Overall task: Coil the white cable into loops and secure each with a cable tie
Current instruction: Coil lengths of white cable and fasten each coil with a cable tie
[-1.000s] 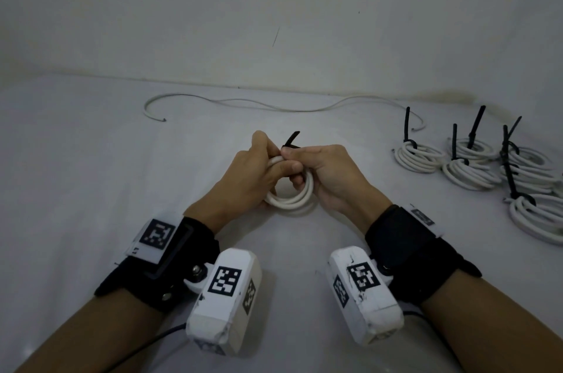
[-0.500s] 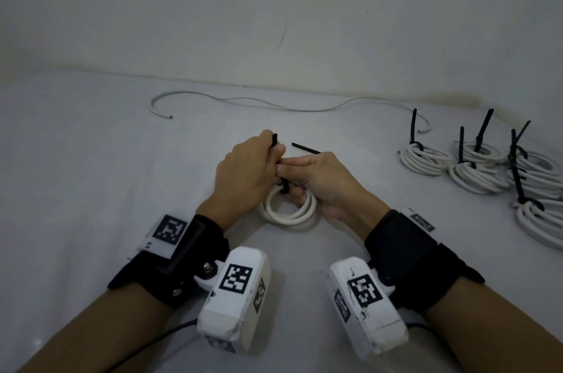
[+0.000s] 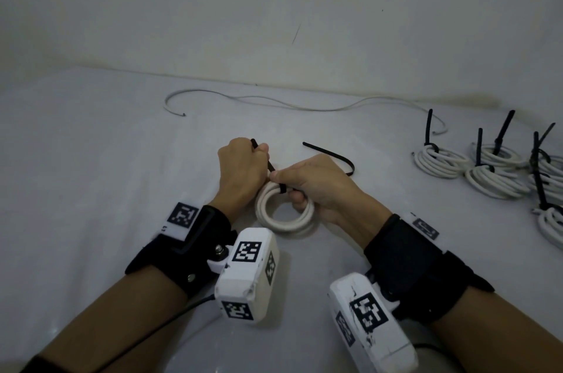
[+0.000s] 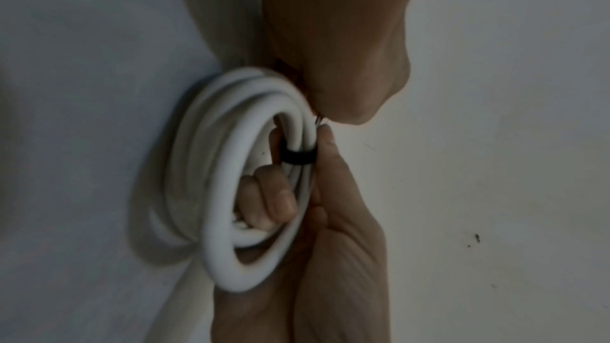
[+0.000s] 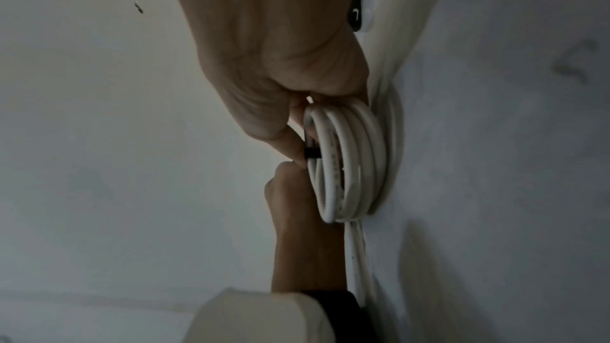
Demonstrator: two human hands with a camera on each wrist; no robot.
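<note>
A small coil of white cable [image 3: 283, 215] lies on the white table [image 3: 91, 189] between my hands. A black cable tie [image 3: 282, 188] is wrapped round its far side. My left hand [image 3: 243, 168] is a fist round the tie's tail [image 3: 264, 159], which runs taut up and to the left. My right hand [image 3: 316, 183] holds the coil, fingers hooked through its middle and thumb by the tie's head. In the left wrist view the tie's band [image 4: 297, 157] sits tight on the coil [image 4: 213, 218]. In the right wrist view my thumb presses beside the tie [image 5: 312, 152] on the coil [image 5: 350, 166].
A second black tie [image 3: 332, 155] lies just behind my right hand. A long loose white cable [image 3: 274, 102] snakes along the back by the wall. Several tied coils [image 3: 438, 159] with upright black tails sit at the right edge.
My left hand has taken the tie's tail and drawn it up and left, away from my right hand. The band now sits close round the coil, which lies lower.
</note>
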